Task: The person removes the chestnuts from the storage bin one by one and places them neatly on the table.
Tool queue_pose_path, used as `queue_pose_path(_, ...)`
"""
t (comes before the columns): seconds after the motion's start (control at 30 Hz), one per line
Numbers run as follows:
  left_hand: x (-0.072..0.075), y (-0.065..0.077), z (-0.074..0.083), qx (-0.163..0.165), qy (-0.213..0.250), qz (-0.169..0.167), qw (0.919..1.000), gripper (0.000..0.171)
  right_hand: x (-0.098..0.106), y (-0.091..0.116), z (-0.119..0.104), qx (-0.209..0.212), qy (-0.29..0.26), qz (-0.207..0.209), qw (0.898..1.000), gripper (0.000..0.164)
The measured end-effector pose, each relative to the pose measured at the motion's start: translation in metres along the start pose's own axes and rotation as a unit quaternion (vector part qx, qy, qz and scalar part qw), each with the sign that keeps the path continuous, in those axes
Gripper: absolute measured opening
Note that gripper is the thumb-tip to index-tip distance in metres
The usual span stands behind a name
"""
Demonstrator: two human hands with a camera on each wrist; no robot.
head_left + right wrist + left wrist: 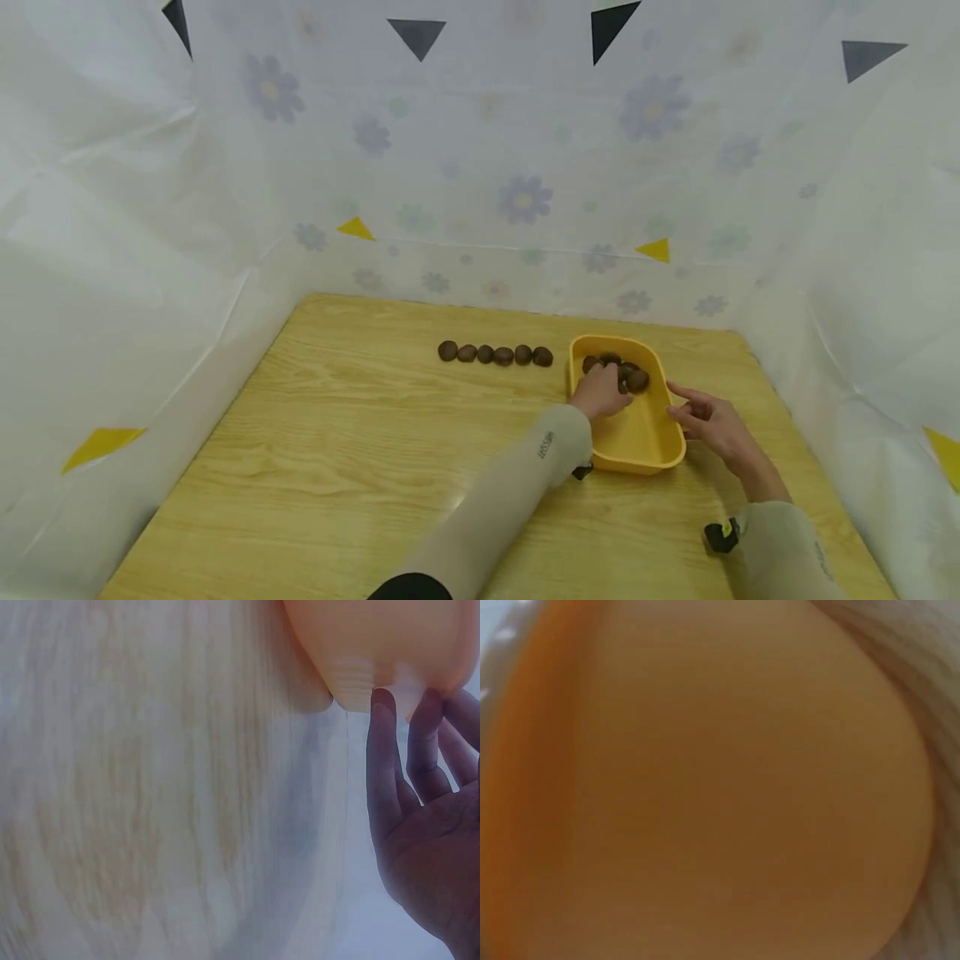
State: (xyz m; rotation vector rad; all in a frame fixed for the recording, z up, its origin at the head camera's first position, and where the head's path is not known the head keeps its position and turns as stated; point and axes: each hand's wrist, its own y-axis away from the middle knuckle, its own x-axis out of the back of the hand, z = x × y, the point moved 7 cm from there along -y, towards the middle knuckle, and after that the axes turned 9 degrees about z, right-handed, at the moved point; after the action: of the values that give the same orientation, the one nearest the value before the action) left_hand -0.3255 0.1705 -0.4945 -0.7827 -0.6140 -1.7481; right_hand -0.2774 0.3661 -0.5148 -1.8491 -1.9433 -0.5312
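Note:
My left hand [602,392] reaches down into a yellow tray [637,454], its fingers among several brown, round chestnuts [637,381] at the tray's far end. The fingertips are hidden, so whether they grip a chestnut does not show. Against the tray's right side, my right hand [716,427] touches the outer wall with its fingertips. In the right wrist view, the thumb and fingers of that hand [427,840] reach up to the tray's wall [375,645]. The tray's orange-yellow surface [742,780] fills most of the left wrist view, blurred; the left hand is not visible there.
On the wooden table [337,450], left of the tray, a straight row of several chestnuts [503,356] lies near the back edge. White sheeting with printed flowers [525,200] encloses the table at the back and both sides.

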Motion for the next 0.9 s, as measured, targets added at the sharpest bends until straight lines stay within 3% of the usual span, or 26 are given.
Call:
queue_pose_path(0.1, -0.012, 0.001, 0.001, -0.015, -0.008, 0.000, 0.9999, 0.045, -0.001, 0.001, 0.001, -0.005, 0.001, 0.002, 1.000, 0.066)
queue_pose_path(0.23, -0.028, 0.002, 0.006, -0.058, -0.037, -0.013, 0.9976, 0.033, 0.000, 0.002, 0.000, -0.003, 0.004, 0.004, 1.000, 0.066)
queue_pose_path(0.37, -0.041, 0.002, 0.012, -0.111, -0.084, -0.033, 0.9897, 0.035, 0.000, 0.002, 0.000, -0.001, 0.009, 0.002, 1.000, 0.067)
queue_pose_path(0.5, -0.050, 0.000, 0.015, -0.150, -0.096, -0.061, 0.9821, 0.033, -0.001, 0.001, 0.000, -0.002, 0.006, 0.003, 1.000, 0.068)
queue_pose_path(0.7, -0.056, -0.003, 0.012, -0.144, -0.064, -0.073, 0.9849, 0.030, -0.001, 0.001, 0.001, -0.007, 0.005, 0.004, 1.000, 0.067)
queue_pose_path(0.9, -0.052, -0.002, 0.011, -0.129, -0.033, -0.072, 0.9885, 0.028, -0.001, 0.000, 0.002, -0.008, 0.008, 0.004, 1.000, 0.066)
